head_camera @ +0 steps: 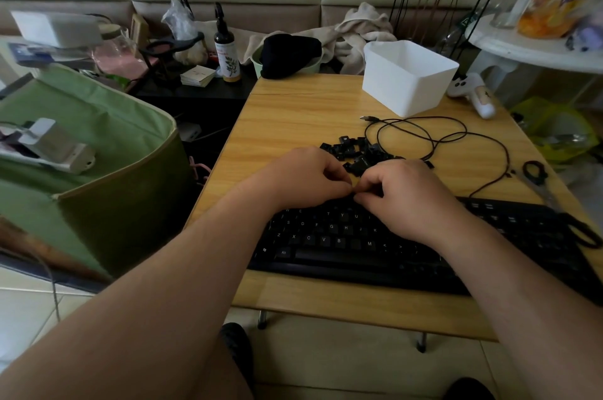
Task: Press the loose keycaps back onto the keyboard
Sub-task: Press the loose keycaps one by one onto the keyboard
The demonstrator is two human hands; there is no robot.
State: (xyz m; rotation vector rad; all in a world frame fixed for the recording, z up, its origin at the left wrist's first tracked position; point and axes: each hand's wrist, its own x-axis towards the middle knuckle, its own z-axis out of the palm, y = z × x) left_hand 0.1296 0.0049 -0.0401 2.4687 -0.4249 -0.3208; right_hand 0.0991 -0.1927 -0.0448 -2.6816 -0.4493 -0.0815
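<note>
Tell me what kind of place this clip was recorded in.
Probably a lived-in room at home, not a workshop: a low folding wooden table set against a padded wall, a rumpled cloth behind it, and a green fabric storage bin standing on the tiled floor.

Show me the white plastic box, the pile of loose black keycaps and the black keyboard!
white plastic box (404, 96): head view, on its front wall.
pile of loose black keycaps (354, 151): head view, middle of the heap.
black keyboard (342, 246): head view, on its letter keys.
</note>
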